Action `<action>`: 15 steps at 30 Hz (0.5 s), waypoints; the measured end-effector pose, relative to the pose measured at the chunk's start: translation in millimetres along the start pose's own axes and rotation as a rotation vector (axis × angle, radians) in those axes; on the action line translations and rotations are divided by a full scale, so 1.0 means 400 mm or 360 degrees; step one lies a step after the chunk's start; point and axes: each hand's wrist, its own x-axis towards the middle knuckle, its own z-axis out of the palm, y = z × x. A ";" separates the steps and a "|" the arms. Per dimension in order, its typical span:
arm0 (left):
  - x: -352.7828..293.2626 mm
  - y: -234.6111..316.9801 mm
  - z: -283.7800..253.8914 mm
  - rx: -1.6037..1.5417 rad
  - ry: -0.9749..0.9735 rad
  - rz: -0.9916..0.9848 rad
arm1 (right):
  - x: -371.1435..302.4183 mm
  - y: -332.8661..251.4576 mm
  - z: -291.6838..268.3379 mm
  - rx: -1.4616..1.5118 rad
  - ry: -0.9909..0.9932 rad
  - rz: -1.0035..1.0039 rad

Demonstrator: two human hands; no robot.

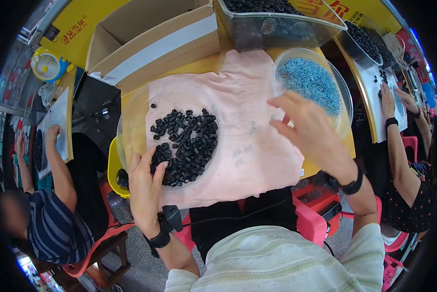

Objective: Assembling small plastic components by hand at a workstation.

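My left hand (148,187) reaches over the near left edge of a pile of small black cylindrical pieces (191,143). Its thumb and fingers are a little apart, and I see nothing held between them. The pile lies in a shallow clear round tray (122,124) on a pink cloth (242,80). Over the cloth's right side hovers my right hand (311,129), slightly blurred, thumb and forefinger apart. Just beyond it is a round clear dish (346,124) of small bluish metallic pieces (308,80). Tiny pieces lie in small groups (242,150) on the cloth between my hands.
At the back stand an open cardboard box (165,53) and a clear bin (286,31) of black pieces. A yellow container (114,168) sits by the table's left edge. Co-workers' hands work at tables on the left and right. A small fan (47,65) stands far left.
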 end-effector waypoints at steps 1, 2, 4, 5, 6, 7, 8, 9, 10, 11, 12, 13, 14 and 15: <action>0.003 0.003 0.002 -0.0059 -0.0019 -0.0042 | -0.017 -0.016 0.015 -0.0095 0.0012 0.0003; 0.007 0.005 0.006 -0.0092 -0.0018 -0.0045 | -0.030 -0.036 0.030 -0.0190 0.0022 0.0007; 0.016 0.015 0.013 -0.0160 -0.0018 -0.0043 | -0.050 -0.068 0.051 -0.0530 -0.0066 0.0039; 0.015 0.028 0.012 -0.0194 -0.0046 -0.0060 | -0.060 -0.075 0.068 -0.0650 -0.0047 0.0044; 0.016 0.049 0.009 -0.0234 -0.0075 -0.0071 | -0.071 -0.074 0.088 -0.0776 -0.0025 0.0053; 0.017 0.066 0.001 -0.0274 -0.0103 -0.0083 | -0.078 -0.075 0.103 -0.0902 -0.0004 0.0063; 0.021 0.079 -0.013 -0.0258 -0.0125 0.0033 | -0.082 -0.078 0.108 -0.0928 -0.0024 0.0075; 0.027 0.081 -0.020 -0.0214 -0.0062 0.0098 | -0.084 -0.083 0.111 -0.0953 -0.0045 0.0083; 0.038 0.080 -0.028 -0.0170 -0.0001 0.0164 | -0.086 -0.087 0.114 -0.0978 -0.0067 0.0093; 0.052 0.079 -0.036 -0.0126 0.0060 0.0232 | -0.084 -0.091 0.117 -0.1038 -0.0085 0.0102; 0.071 0.075 -0.043 -0.0055 0.0073 0.0256 | -0.078 -0.096 0.123 -0.1097 -0.0104 0.0105; 0.098 0.075 -0.049 0.0013 0.0084 0.0286 | -0.077 -0.097 0.126 -0.1159 -0.0122 0.0114; 0.128 0.075 -0.052 0.0080 0.0093 0.0318 | -0.077 -0.091 0.131 -0.1204 -0.0124 0.0101; 0.153 0.071 -0.061 0.0157 0.0107 0.0337 | -0.073 -0.085 0.140 -0.1240 -0.0124 0.0075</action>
